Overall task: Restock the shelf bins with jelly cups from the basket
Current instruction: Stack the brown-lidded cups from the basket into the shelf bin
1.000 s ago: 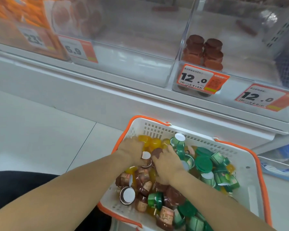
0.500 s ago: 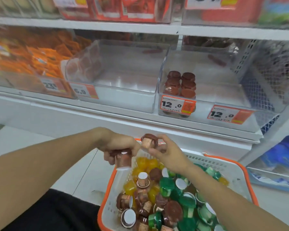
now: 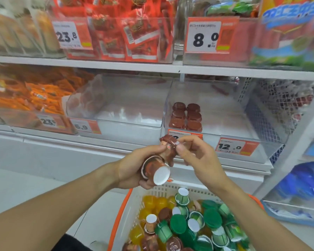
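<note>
ok both hands are up out of the basket [image 3: 120, 220] now, left hand [image 3: 134, 171] gripping one brown jelly cup [image 3: 155, 171], right hand [image 3: 194, 153] pinching another brown cup [image 3: 169, 142], so next stop looks like the shelf bin [image 3: 225, 124] with the brown ones.

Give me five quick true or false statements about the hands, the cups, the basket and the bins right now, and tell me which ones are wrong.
1. The left hand grips a brown jelly cup with a white base. True.
2. The right hand is empty. False: it pinches a second brown cup at its rim.
3. The clear plastic bin with the 12.0 tag holds brown-lidded cups. True.
4. The white basket with orange rim holds only green cups. False: yellow, brown and green ones lie in it.
5. The clear bin with the 6.9 tag is full of cups. False: none show inside.
</note>
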The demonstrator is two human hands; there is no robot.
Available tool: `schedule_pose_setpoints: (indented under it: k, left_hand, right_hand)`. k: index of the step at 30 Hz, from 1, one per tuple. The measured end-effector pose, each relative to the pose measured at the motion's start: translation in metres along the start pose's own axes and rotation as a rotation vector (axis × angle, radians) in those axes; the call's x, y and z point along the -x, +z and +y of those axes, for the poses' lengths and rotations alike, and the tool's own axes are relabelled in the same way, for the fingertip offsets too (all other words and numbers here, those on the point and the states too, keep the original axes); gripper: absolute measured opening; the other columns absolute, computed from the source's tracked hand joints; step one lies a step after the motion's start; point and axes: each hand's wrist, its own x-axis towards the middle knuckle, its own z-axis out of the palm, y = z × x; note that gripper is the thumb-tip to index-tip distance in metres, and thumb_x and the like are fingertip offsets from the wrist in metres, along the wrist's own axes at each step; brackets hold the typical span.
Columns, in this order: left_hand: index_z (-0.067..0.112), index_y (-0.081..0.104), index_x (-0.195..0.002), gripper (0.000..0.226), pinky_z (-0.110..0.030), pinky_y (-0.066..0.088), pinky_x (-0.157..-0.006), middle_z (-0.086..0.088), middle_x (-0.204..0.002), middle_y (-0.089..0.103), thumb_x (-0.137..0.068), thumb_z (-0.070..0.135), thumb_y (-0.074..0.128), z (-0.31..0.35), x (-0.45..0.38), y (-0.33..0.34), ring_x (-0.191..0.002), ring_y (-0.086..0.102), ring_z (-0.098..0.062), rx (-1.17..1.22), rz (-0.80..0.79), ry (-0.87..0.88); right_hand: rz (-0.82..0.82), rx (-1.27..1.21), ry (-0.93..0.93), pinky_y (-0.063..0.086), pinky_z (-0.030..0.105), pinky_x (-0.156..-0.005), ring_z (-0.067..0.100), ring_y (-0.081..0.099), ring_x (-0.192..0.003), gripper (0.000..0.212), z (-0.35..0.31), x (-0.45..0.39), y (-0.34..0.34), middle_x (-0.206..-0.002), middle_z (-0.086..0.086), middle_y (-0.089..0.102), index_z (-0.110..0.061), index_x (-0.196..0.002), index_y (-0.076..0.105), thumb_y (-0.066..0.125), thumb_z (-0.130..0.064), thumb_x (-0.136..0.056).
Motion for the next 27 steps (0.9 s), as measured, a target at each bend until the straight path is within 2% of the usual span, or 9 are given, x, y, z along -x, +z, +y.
schedule_pose_setpoints:
  k: [3,5,7,11,14,17,19,24,27]
  left_hand:
    - [0.008,0.062,-0.102,0.059,-0.029,0.018,-0.05,-0.016,-0.084,0.061,-0.083,0.063,0.057,0.005,0.001,-0.004,-0.059,0.039,-0.02,0.124,-0.166,-0.023]
    - [0.008,0.064,-0.104,0.063,-0.032,0.017,-0.058,-0.015,-0.091,0.06,-0.081,0.066,0.056,0.007,0.001,-0.005,-0.071,0.036,-0.022,0.163,-0.216,-0.031]
    - [0.006,0.066,-0.106,0.068,-0.032,0.018,-0.058,-0.015,-0.091,0.059,-0.083,0.068,0.05,0.009,0.0,-0.005,-0.069,0.035,-0.022,0.157,-0.22,-0.013]
    - [0.002,0.067,-0.102,0.069,-0.028,0.012,-0.049,-0.019,-0.084,0.053,-0.087,0.064,0.04,0.011,-0.007,0.003,-0.05,0.034,-0.018,0.162,-0.042,0.024]
    - [0.001,0.062,-0.1,0.057,-0.025,0.008,-0.049,-0.013,-0.07,0.045,-0.082,0.053,0.047,0.008,-0.018,0.009,-0.048,0.033,-0.018,0.175,0.096,0.036]
    - [0.006,0.062,-0.076,0.039,-0.024,0.007,-0.048,-0.01,-0.058,0.045,-0.087,0.041,0.049,0.012,-0.023,0.014,-0.048,0.032,-0.018,0.196,0.211,0.058]
    - [0.013,0.065,-0.065,0.039,-0.025,0.007,-0.05,-0.008,-0.056,0.046,-0.093,0.035,0.047,0.015,-0.027,0.013,-0.047,0.034,-0.019,0.235,0.316,0.078]
    - [0.012,0.07,-0.108,0.035,-0.022,0.016,-0.04,-0.005,-0.065,0.054,-0.097,0.039,0.051,0.015,-0.038,0.008,-0.048,0.04,-0.018,0.245,0.381,0.086]
    - [0.018,0.071,-0.113,0.035,-0.023,0.019,-0.039,-0.006,-0.068,0.057,-0.096,0.044,0.054,0.012,-0.039,0.005,-0.049,0.042,-0.016,0.216,0.356,0.052]
  right_hand:
    - [-0.173,-0.258,0.114,0.051,0.037,-0.078,0.023,0.062,-0.1,0.045,-0.008,-0.005,-0.005,-0.12,0.012,0.066,-0.016,-0.128,0.062,0.062,-0.039,-0.089]
    - [-0.25,-0.377,0.148,0.051,0.037,-0.078,0.027,0.063,-0.089,0.046,-0.014,-0.006,-0.004,-0.118,0.017,0.065,-0.009,-0.135,0.057,0.057,-0.03,-0.094]
    - [-0.246,-0.353,0.132,0.051,0.035,-0.075,0.021,0.062,-0.078,0.041,-0.019,-0.009,-0.001,-0.108,0.017,0.066,-0.005,-0.133,0.057,0.054,-0.028,-0.099]
    - [-0.049,-0.172,0.093,0.056,0.034,-0.074,0.022,0.069,-0.085,0.043,-0.032,-0.033,-0.003,-0.104,0.011,0.073,-0.01,-0.122,0.066,0.058,-0.035,-0.088]
    - [0.106,-0.032,0.066,0.058,0.033,-0.071,0.018,0.068,-0.074,0.029,-0.042,-0.062,-0.017,-0.086,0.004,0.075,-0.015,-0.111,0.07,0.069,-0.029,-0.086]
    - [0.19,0.04,0.101,0.058,0.027,-0.064,0.021,0.067,-0.072,0.026,-0.043,-0.098,-0.034,-0.084,0.013,0.072,-0.008,-0.114,0.066,0.07,-0.018,-0.091]
    - [0.228,0.073,0.147,0.056,0.027,-0.066,0.025,0.067,-0.075,0.033,-0.036,-0.125,-0.04,-0.087,0.017,0.07,-0.003,-0.118,0.062,0.072,-0.018,-0.09]
    - [0.305,0.114,0.282,0.052,0.028,-0.068,0.018,0.064,-0.069,0.037,-0.002,-0.195,-0.046,-0.078,0.007,0.067,-0.008,-0.118,0.059,0.076,-0.021,-0.087]
    - [0.304,0.16,0.309,0.053,0.026,-0.064,0.016,0.064,-0.071,0.027,0.009,-0.226,-0.044,-0.074,0.005,0.066,-0.014,-0.107,0.063,0.077,-0.026,-0.087]
